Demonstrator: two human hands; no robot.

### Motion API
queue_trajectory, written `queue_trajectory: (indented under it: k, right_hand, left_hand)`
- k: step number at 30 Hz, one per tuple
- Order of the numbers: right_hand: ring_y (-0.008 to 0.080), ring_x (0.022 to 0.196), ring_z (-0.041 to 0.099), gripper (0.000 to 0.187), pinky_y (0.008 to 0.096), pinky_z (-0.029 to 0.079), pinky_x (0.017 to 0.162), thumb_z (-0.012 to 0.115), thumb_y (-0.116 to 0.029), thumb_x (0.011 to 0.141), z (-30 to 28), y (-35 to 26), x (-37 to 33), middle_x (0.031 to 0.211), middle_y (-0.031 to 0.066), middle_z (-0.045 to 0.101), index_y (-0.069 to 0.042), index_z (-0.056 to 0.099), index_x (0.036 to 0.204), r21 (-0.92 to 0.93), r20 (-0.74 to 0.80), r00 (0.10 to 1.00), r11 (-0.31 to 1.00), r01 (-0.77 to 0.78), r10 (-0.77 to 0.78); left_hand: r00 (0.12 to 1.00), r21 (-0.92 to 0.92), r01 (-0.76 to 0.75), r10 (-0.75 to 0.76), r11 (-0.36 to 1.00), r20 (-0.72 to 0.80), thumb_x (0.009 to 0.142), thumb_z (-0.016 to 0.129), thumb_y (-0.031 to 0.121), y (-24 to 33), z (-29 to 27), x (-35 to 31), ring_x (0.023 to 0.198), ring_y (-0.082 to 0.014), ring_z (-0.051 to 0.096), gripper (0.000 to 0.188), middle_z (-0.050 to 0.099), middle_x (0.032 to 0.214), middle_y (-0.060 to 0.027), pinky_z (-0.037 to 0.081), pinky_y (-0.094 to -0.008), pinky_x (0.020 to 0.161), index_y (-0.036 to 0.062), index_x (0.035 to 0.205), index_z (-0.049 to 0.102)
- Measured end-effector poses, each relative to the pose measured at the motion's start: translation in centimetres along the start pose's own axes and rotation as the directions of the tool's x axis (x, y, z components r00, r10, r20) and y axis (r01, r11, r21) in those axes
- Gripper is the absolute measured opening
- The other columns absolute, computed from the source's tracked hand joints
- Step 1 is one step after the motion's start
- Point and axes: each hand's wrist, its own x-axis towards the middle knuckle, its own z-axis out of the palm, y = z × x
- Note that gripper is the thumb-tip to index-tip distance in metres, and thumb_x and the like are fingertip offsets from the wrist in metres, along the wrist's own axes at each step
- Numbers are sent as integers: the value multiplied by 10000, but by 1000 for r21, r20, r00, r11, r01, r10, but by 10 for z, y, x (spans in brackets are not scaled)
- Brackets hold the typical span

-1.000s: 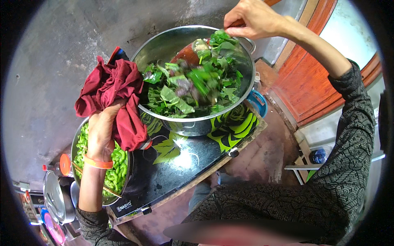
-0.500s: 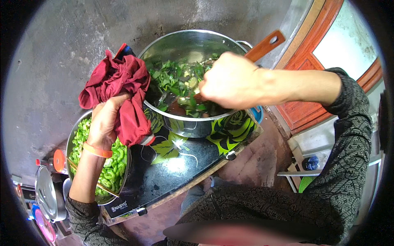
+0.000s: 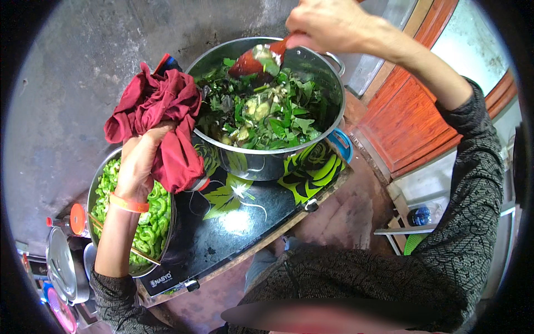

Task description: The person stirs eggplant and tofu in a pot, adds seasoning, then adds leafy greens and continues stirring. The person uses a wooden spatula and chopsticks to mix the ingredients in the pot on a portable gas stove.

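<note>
A large steel pot full of leafy greens and pale chunks stands on a black glass-topped stove. Above its far rim my right hand is closed round the handle of a wooden spatula. The blade is lifted over the greens, with bits of leaf and pale food on it. My left hand grips a bunched dark red cloth at the pot's left side; the cloth hides the rim there and some of my fingers.
Under my left forearm sits a steel pan of sliced green vegetables, with chopsticks across it. A lidded pot and an orange-lidded jar are further left. A wooden door stands at the right.
My right hand has risen up and away from me, lifting the spatula's blade out of the greens. The greens now sit higher in the pot. My left hand stays on the cloth.
</note>
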Motion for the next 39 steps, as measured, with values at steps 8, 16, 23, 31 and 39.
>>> queue_trajectory:
  k: [8, 16, 23, 31, 39]
  right_hand:
    - [299, 732, 722, 153, 420, 575, 663, 730, -203, 754, 37, -4, 17, 718, 140, 706, -51, 727, 761, -111, 201, 962, 972, 208, -183]
    - [350, 739, 702, 334, 448, 553, 660, 801, -331, 750, 52, -21, -18, 672, 173, 677, -11, 711, 718, 215, 458, 850, 960, 179, -261]
    - [371, 791, 701, 439, 459, 538, 683, 759, -451, 801, 57, -57, -18, 760, 193, 700, -14, 736, 767, 572, 618, 744, 795, -204, -254]
    - [119, 558, 583, 371, 347, 450, 523, 765, -332, 878, 64, -25, -26, 610, 68, 662, 16, 742, 749, 701, 646, 741, 527, -480, -185]
    - [307, 667, 685, 421, 409, 509, 611, 757, -442, 825, 40, 5, -8, 663, 132, 682, -22, 750, 787, 488, 313, 934, 815, -314, 172]
  left_hand:
    - [981, 126, -186, 191, 974, -30, 830, 623, -28, -5, 7, -5, 1122, -220, 622, 514, 637, 1242, -121, 474, -344, 1011, -10, 1333, 522]
    - [971, 24, -237, 238, 971, -11, 883, 593, 27, -12, 10, 5, 1010, -201, 657, 301, 688, 1130, -104, 518, -335, 904, -53, 1168, 648]
    - [988, 111, -147, 151, 983, -27, 894, 573, 46, -12, 7, 3, 903, -181, 669, 266, 702, 1042, -96, 532, -320, 817, -88, 1106, 659]
    - [985, 105, -167, 171, 980, -25, 892, 597, 51, -15, 3, 7, 1022, -190, 644, 349, 671, 1164, -111, 499, -325, 914, -69, 1219, 615]
    - [998, 103, -39, 44, 994, -51, 874, 632, 45, -5, 5, -2, 1007, -177, 634, 306, 682, 1127, -96, 485, -321, 921, -54, 1163, 650]
